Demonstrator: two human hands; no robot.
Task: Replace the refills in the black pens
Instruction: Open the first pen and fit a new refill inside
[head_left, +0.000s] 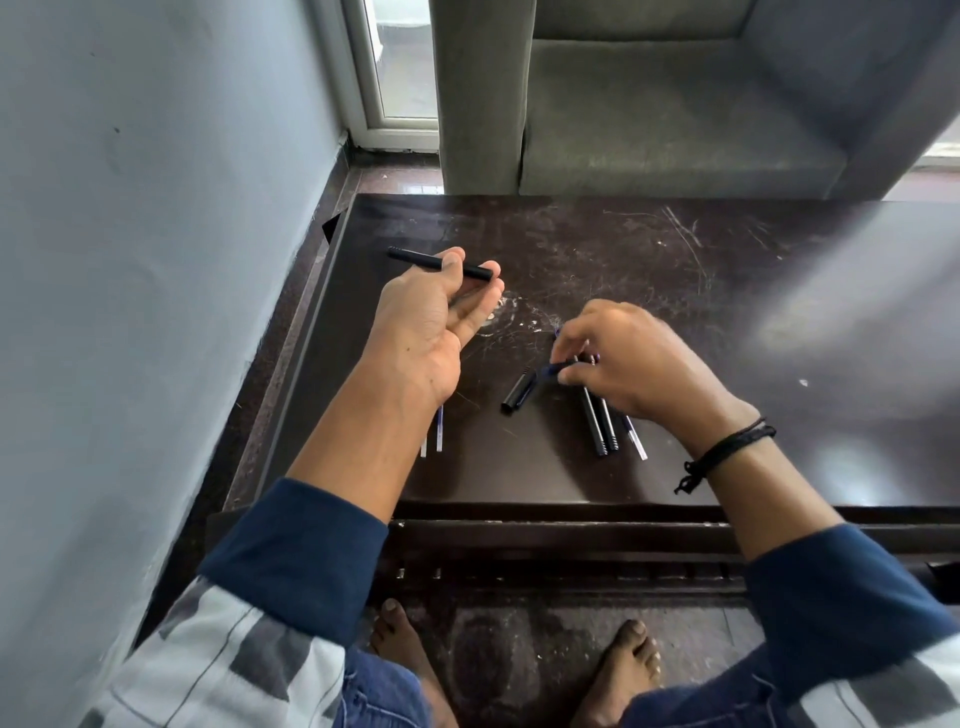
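Head view: I see the left hand (431, 317) raised over the far left part of the dark wooden table (675, 249), palm turned up. Its thumb and curled fingers grip a black pen barrel (415, 258), which lies roughly level, ribbed end pointing left and plain end to the right.

The right hand (634, 364) is lower, near the middle of the table, fingers bent down. Its fingertips pinch a dark blue piece (551, 369). I cannot tell whether this is the end of a refill.

Just left of that pinch, a short black pen section (517, 395) lies on the table at a slant, apart from both hands. Two black pens (601, 428) lie side by side, touching, and run from under the right hand toward the near edge. Just right of them lies one refill (636, 444) with a clear tube, partly hidden by the right wrist. Two more refills (432, 441) show at the left, their far ends hidden by the left forearm.

The table top is scratched and scuffed. A black thread band (727, 451) circles the right wrist. A grey armchair (675, 130) stands beyond the far edge, and a pale wall (156, 208) runs along the left.
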